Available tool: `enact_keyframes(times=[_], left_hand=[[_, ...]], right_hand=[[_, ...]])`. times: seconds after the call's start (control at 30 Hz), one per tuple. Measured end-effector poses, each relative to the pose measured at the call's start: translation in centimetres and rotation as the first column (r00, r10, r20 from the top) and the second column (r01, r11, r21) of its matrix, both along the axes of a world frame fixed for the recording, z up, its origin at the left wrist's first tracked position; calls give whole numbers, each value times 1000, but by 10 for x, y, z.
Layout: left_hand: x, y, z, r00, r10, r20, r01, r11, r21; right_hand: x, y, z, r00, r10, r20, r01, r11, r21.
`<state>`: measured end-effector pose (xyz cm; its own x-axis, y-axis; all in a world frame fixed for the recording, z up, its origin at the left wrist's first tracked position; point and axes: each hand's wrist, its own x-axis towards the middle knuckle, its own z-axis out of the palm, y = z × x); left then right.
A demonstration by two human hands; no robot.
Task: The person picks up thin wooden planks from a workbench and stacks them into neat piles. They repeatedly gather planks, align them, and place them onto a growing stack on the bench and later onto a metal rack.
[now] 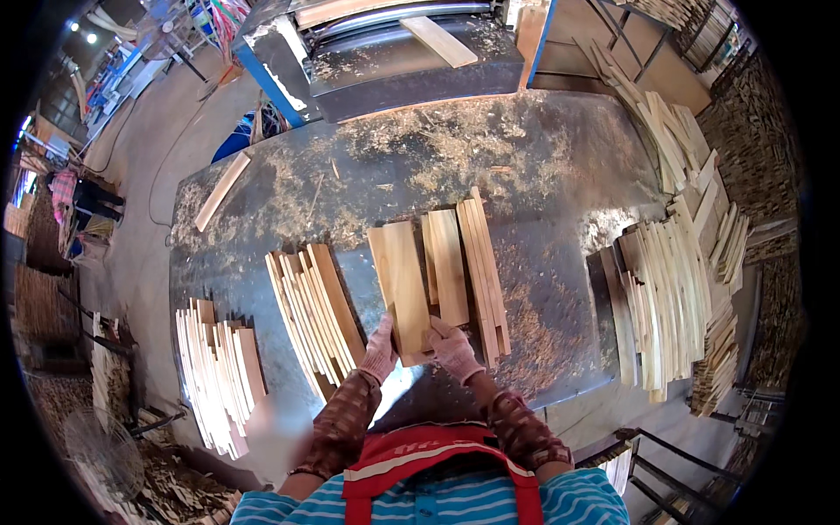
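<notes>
Left hand (380, 349): gloved, gripping the near left corner of a wide flat wooden board (401, 284), fingers curled under its end.
Right hand (453, 347): gloved too, closing on the same board's near right corner, so both hands are sharing the load and keeping it level.
Board: lying lengthwise away from the person on the dark worktop (542, 184), near end lifted or just touching; I cannot tell which.
Sorted slats (462, 267): resting just beside the board on its right, some standing on edge, likely so they are taking less room.
Fanned stack (313, 319): leaning to the board's left, within easy reach.
Pale stack (217, 372): sitting off the worktop's left edge.
Big pile (669, 302): towering at the right edge.
Sawdust (437, 149): covering the far half of the worktop, before the machine (394, 61), where a plank (440, 41) is lying.
</notes>
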<state>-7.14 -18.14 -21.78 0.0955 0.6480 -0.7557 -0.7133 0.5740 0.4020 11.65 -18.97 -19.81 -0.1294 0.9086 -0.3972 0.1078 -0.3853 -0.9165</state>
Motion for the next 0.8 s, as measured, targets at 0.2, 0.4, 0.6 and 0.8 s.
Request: enact_keyframes(times=[0.2,0.4,0.6,0.8], left_hand=[[-13,-1,12,934,-288,-210,291,956,-16],[-31,6,38,909,-265,-323,242,964,-111],[-51,2,48,843,-332,-423,265,941,-210],[-49,-1,38,905,-301,-299,294,953,-70]], right_hand=[[-9,47,59,666,247,703,-168,969,-181],[-35,96,13,389,136,911,4,989,-150],[-41,104,21,550,111,828,49,985,-165],[-55,45,30,784,-89,614,-52,977,207]])
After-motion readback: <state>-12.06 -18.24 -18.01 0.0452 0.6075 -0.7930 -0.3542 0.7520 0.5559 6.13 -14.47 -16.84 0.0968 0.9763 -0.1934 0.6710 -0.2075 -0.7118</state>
